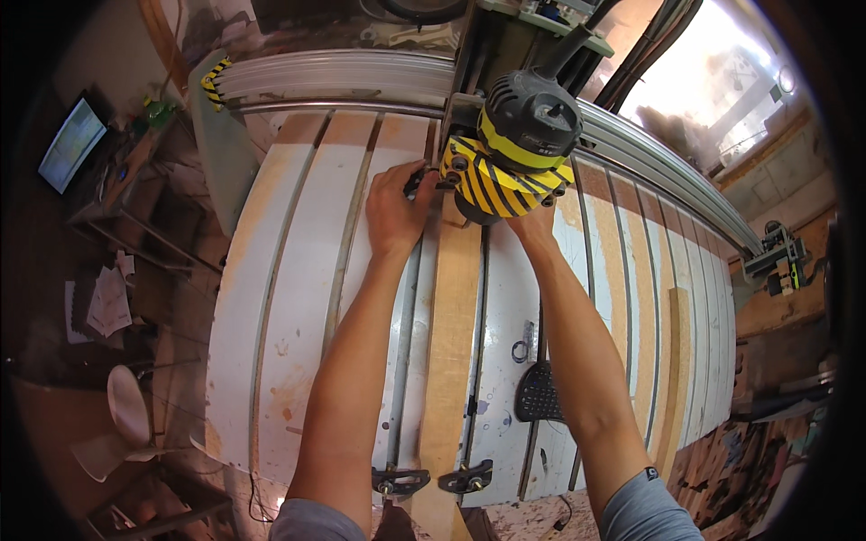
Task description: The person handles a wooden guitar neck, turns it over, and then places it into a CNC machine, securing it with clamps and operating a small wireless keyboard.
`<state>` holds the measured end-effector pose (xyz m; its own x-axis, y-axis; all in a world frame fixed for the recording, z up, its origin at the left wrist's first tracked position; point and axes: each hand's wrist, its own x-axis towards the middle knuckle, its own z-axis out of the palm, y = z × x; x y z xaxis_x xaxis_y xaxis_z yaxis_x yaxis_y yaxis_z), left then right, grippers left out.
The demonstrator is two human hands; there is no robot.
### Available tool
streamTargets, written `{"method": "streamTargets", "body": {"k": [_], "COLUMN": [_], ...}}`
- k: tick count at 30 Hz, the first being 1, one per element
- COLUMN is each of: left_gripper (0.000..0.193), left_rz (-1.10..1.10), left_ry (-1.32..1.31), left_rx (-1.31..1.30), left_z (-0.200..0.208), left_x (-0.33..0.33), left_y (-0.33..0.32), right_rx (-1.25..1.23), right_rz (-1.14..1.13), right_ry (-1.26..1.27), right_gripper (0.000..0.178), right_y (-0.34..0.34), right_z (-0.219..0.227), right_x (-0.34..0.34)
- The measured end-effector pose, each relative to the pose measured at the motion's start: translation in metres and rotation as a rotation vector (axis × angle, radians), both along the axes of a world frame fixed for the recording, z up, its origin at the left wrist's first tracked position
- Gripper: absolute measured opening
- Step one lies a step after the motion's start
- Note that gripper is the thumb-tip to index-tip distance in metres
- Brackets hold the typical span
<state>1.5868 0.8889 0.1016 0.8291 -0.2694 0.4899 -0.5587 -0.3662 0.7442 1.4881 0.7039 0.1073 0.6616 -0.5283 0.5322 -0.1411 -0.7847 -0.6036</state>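
A long wooden board (pixel 451 334) lies lengthwise on the slotted white bed of a CNC router (pixel 302 288). My left hand (pixel 395 209) is at the board's far end on its left side. Its thumb and fingers close round a small black part, which looks like a hold-down clamp (pixel 415 184). The router motor (pixel 530 122), black with a yellow-green band, hangs over that end in a yellow-and-black striped mount (pixel 505 185). My right hand (pixel 536 222) reaches in behind this mount from the right; its fingers are hidden. Two black clamps (pixel 400 482) (pixel 465 478) flank the board's near end.
A metal gantry rail (pixel 338 77) crosses the far side of the bed. Near my right forearm lie a small black keypad (pixel 538 393) and a ring (pixel 520 352). A narrow wooden strip (pixel 673 379) rests farther right. A monitor (pixel 72 144) and white chair (pixel 128 406) stand at left.
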Motion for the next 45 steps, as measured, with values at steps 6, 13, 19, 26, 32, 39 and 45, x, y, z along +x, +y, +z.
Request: {"method": "streamTargets", "body": {"k": [6, 13, 19, 26, 32, 39, 45], "left_gripper": [0.025, 0.028, 0.029, 0.030, 0.031, 0.032, 0.031], "left_rz": [0.009, 0.010, 0.050, 0.025, 0.006, -0.006, 0.018], "left_ry": [0.034, 0.038, 0.089, 0.077, 0.046, 0.026, 0.015], "left_rx": [0.040, 0.051, 0.076, 0.077, 0.083, 0.090, 0.081], "left_z": [0.003, 0.001, 0.005, 0.006, 0.008, 0.008, 0.003], "left_x": [0.000, 0.001, -0.002, -0.002, -0.001, -0.002, -0.001], "left_y": [0.005, 0.001, 0.002, 0.003, 0.005, 0.001, 0.001], "right_rx": [-0.141, -0.642, -0.771, -0.805, -0.692, -0.633, -0.405], "right_rz": [0.386, 0.479, 0.540, 0.637, 0.707, 0.754, 0.323], "right_ry": [0.239, 0.518, 0.664, 0.546, 0.611, 0.391, 0.259], "right_gripper": [0.031, 0.021, 0.011, 0.012, 0.020, 0.022, 0.023], "right_y": [-0.043, -0.062, -0.070, -0.083, -0.067, -0.090, -0.052], "right_z": [0.032, 0.047, 0.057, 0.064, 0.099, 0.044, -0.004], "right_x": [-0.027, -0.020, -0.006, 0.007, 0.001, 0.009, 0.000]}}
